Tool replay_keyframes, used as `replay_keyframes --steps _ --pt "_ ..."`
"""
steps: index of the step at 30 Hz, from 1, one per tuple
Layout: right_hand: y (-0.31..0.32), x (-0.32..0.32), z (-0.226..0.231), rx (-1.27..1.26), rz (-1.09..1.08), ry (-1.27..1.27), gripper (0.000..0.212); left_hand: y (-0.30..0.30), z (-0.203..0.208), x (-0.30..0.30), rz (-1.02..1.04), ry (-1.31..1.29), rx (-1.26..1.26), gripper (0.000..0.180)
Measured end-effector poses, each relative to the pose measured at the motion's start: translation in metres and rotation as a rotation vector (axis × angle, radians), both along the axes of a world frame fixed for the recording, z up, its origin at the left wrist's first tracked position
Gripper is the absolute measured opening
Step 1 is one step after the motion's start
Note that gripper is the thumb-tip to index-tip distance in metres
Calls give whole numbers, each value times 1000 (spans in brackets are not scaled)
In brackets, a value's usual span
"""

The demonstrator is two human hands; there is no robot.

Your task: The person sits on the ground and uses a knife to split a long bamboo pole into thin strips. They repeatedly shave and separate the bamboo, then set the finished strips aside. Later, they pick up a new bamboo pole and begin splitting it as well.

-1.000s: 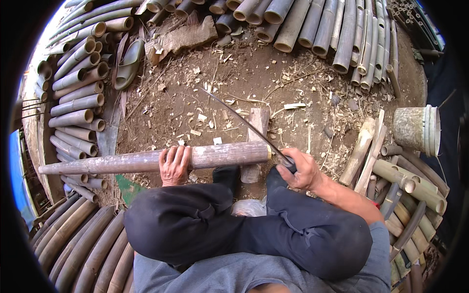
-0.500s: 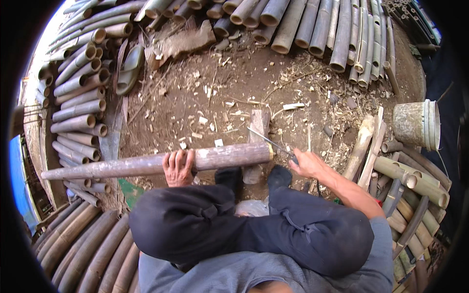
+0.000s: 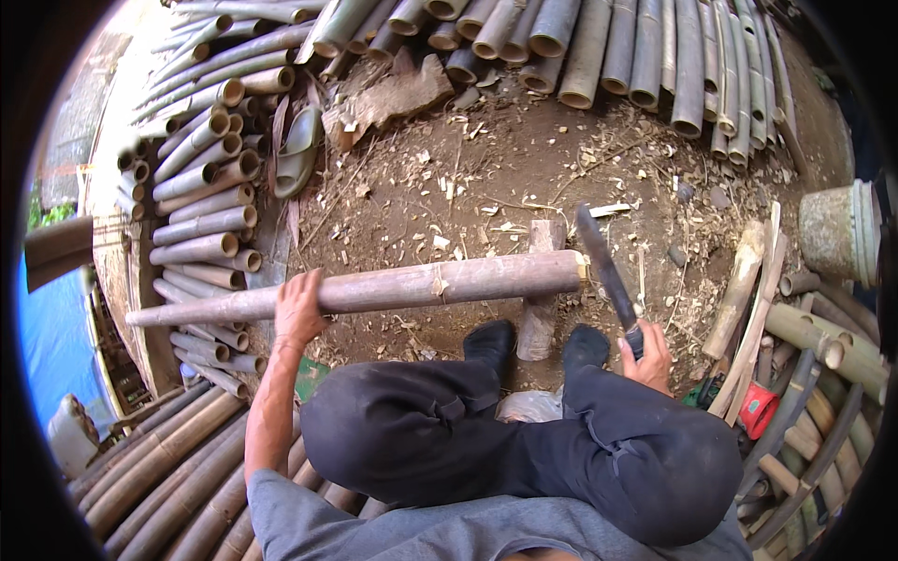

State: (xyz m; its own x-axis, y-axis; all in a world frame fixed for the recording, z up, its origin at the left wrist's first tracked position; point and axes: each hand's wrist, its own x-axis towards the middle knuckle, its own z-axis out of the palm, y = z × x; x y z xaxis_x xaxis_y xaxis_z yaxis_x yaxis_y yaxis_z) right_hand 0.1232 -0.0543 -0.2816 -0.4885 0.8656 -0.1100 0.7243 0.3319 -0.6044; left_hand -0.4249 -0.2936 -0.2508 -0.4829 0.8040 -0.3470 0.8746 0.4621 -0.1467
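Note:
A long bamboo pole lies across in front of my knees, its right part resting over a short wooden log. The pole's right end shows a pale cut rim. My left hand grips the pole left of its middle, with the fingers over the top. In my right hand is the dark handle of a machete. The blade points up and away, just right of the pole's cut end and apart from it.
Cut bamboo lengths are stacked at the left, far side and near left. Wood chips litter the dirt floor. A sandal, a flat wood slab, a dirty bucket and a red object lie around.
My left hand has slid leftward along the pole. My right hand has drawn back nearer my knee, and the machete blade has swung to point away. The whole view has shifted left.

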Motion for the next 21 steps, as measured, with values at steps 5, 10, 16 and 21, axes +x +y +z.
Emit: replay_keyframes --steps 5,10,16,21 --pt "9 22 -5 80 7 -72 46 39 6 12 -120 -53 -40 63" --pt "61 88 -8 156 -108 -63 48 140 16 137 -175 -272 -77 74" --pt "156 186 -19 121 -421 -151 49 255 8 278 -231 -490 -192 79" --pt "191 212 -30 153 -470 -216 47 292 -19 322 -179 -560 -245 79"
